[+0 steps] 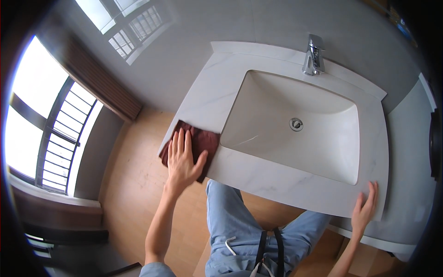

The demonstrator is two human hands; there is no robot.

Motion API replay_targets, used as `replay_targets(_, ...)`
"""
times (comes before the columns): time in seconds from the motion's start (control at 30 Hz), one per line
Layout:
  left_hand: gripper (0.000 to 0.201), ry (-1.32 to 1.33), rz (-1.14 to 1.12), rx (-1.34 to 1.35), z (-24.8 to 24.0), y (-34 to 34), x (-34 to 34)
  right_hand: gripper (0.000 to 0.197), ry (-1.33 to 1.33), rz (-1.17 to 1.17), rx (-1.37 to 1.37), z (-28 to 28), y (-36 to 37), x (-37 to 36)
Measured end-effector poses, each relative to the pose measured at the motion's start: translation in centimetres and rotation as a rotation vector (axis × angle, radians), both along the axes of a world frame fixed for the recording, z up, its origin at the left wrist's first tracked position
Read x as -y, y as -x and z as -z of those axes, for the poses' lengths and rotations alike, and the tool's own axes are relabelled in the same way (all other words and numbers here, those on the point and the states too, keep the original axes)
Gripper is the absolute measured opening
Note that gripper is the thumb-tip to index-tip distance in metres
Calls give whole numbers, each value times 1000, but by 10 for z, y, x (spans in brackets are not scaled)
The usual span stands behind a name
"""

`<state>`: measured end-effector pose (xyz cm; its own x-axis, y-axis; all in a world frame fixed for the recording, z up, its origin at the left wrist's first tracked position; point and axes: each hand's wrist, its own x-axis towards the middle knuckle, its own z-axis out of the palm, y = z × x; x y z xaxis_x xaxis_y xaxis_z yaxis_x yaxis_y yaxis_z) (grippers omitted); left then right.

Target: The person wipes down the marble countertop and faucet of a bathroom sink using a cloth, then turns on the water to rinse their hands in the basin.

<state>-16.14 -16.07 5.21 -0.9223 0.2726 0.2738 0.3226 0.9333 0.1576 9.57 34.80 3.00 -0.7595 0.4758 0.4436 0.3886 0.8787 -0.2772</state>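
My left hand [182, 159] lies flat on a dark maroon cloth [207, 142], fingers stretched forward and thumb out to the side. The cloth is bunched at the front left corner of a white marbled countertop [281, 171], and part of it hangs past the front edge. Over at the front right corner, my right hand [364, 207] rests on the counter's edge with its fingers extended and nothing in it. Between the two hands is a white rectangular sink basin [323, 143] with a round metal drain [296, 124].
A chrome faucet [314, 55] stands behind the basin, against a grey wall [267, 23]. Left of the counter are a wooden floor [134, 161], a brown curtain [99, 76] and a barred window [62, 147]. My legs [240, 217] are close to the counter's front.
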Motion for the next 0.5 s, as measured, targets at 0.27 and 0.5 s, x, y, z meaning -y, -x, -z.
replay_targets(0.27, 78, -130, -257, 67, -4, 61, 44, 45, -5, 7, -19, 1, 0, -1)
replay_targets(0.5, 81, -157, -328, -17, 14, 9, 50, 44, -19, 3, -36, -1, 1, 1)
